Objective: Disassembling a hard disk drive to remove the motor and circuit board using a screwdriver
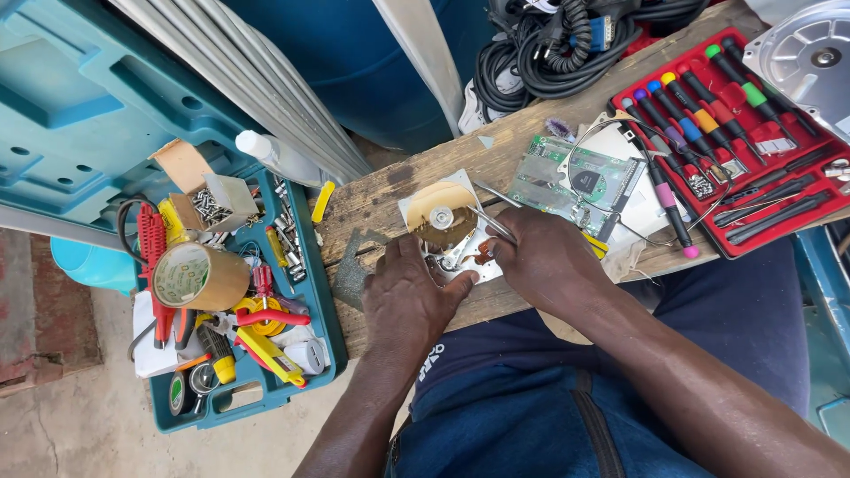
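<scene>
A wooden plank surface [549, 115] runs slantwise from lower left to upper right across the person's lap. To its left stands a teal toolbox [310, 292] crammed with pliers, bits and a roll of brown tape [199, 276]. At the upper right lies a red tray of screwdrivers [801, 190], with a green circuit board [575, 181] beside it. Near the middle of the plank lies an opened hard drive [447, 228], platter up, its long axis slanting from upper left to lower right. The left hand [409, 296] presses on its lower edge, fingers spread flat and gripping nothing. The right hand [540, 257] has its fingers pinched round thin metal tweezers [494, 217], whose tips point up-left over the platter.
</scene>
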